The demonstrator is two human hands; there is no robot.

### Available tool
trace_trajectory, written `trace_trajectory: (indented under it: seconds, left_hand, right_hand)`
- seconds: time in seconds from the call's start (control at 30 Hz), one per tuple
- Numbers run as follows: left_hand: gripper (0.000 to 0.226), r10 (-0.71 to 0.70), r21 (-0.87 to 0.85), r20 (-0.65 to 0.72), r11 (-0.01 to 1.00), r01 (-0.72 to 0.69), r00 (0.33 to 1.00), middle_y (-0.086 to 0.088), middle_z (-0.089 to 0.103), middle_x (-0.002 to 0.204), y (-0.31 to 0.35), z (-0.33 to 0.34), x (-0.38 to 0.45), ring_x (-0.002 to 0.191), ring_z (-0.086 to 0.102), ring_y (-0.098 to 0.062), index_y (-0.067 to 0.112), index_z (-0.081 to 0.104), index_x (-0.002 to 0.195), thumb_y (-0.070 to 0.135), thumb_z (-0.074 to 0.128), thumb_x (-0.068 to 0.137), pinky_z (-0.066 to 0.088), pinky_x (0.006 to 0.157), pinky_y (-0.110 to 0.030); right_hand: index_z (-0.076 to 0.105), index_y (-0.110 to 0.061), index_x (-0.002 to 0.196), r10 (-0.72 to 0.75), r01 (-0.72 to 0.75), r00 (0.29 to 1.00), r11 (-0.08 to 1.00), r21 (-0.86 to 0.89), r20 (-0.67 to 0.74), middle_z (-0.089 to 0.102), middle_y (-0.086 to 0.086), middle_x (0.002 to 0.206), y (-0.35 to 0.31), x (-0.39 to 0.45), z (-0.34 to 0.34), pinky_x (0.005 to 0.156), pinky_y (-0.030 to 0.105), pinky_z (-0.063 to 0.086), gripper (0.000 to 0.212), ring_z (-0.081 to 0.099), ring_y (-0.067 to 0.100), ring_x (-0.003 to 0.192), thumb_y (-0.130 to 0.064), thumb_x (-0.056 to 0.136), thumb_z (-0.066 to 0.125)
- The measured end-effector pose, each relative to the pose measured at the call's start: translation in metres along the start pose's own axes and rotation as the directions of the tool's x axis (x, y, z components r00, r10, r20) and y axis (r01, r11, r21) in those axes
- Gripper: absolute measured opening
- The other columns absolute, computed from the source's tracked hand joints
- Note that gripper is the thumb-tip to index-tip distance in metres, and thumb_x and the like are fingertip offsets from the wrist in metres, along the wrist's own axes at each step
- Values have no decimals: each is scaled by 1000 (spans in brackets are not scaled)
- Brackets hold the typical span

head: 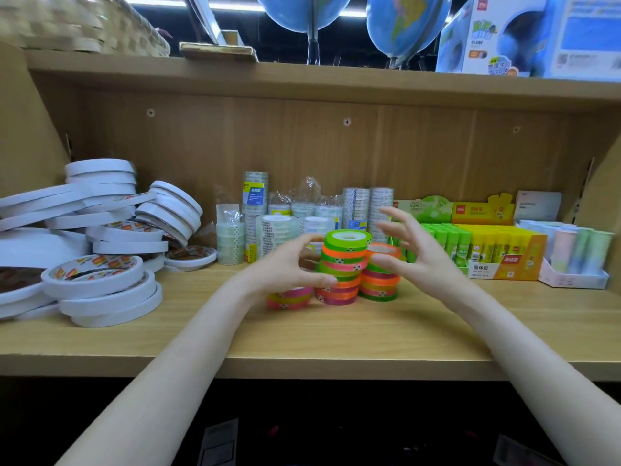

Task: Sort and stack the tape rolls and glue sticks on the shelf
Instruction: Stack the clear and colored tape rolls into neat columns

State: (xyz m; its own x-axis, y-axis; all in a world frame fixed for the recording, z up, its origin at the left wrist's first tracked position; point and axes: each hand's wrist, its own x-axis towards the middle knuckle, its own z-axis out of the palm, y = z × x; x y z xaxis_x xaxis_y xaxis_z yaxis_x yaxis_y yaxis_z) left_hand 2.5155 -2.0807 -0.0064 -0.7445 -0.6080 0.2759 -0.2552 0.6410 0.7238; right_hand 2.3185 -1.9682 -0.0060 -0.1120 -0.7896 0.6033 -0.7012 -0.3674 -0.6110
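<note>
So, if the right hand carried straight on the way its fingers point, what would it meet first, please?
Probably the shorter coloured tape stack just left of the right hand, then the taller stack; depth is uncertain.

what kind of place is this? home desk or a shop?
Most likely a stationery shop shelf. Stock sits in bulk: heaps of white tape rolls, wrapped clear tape packs, and open retail display boxes of glue sticks. Globes and a boxed globe stand on the shelf above.
</note>
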Motion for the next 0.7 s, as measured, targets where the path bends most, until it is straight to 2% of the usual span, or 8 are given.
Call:
trace_trajectory:
  seconds: [0.07,0.13,0.23,0.33,0.47,0.6,0.63,0.7]
  left_hand:
    - [66,7,-46,9,999,-6,1000,2,58,129,-1,-5,-1,115,55,-6,27,41,136,16,73,79,47,95,-26]
    - [63,7,-51,1,999,-7,1000,3,61,125,-3,-6,-1,112,58,-6,25,43,135,14,72,80,48,96,-30]
    - [60,18,-65,-29,998,-20,999,5,65,116,-5,-4,2,106,62,-8,27,48,130,15,74,78,50,95,-40]
    - [59,16,-73,-47,997,-19,999,4,66,114,-6,-3,5,103,63,-8,29,49,127,16,76,76,52,92,-41]
    - [66,35,-39,-70,999,-38,997,2,64,119,-4,-2,3,107,61,-9,25,45,131,18,77,75,48,98,-38]
    - [80,72,-17,-142,997,-75,987,3,57,126,2,3,1,110,57,-7,28,34,139,35,76,72,44,100,-31]
    - [80,87,29,-172,996,-83,981,4,56,128,4,6,1,111,56,-8,27,34,139,41,75,72,45,99,-32]
    - [79,116,141,-225,986,-86,967,4,54,128,7,13,2,113,54,-11,25,35,138,48,71,72,44,99,-32]
  right_hand:
    - [43,-42,122,-22,24,990,1000,-10,142,53,-4,130,-6,9,3,95,13,44,54,55,-1,112,-18,81,69]
    - [52,-40,113,-34,43,982,998,-41,187,59,-4,122,-7,17,6,95,17,47,45,57,1,108,-11,82,68]
    - [56,-37,106,-56,62,989,997,-39,136,64,-4,112,-5,19,12,89,15,49,40,61,3,104,-12,78,72]
    - [55,-42,103,-84,90,993,993,-77,78,63,-14,103,-1,16,17,88,15,48,41,61,7,103,-16,77,74]
    - [51,-38,113,-46,49,998,996,-73,49,58,-8,114,1,16,18,92,20,47,48,61,5,102,-21,75,75]
    - [52,-26,115,-19,19,1000,1000,-10,-22,57,-5,119,0,12,3,84,-2,36,43,52,-10,103,-22,77,72]
    - [52,-26,112,-4,3,1000,1000,-27,-28,58,-6,119,1,10,-2,86,-1,34,41,50,-10,105,-29,74,67]
    - [51,-28,110,58,-57,998,997,-56,18,56,-5,120,5,7,-5,95,15,38,44,52,2,110,-35,67,55]
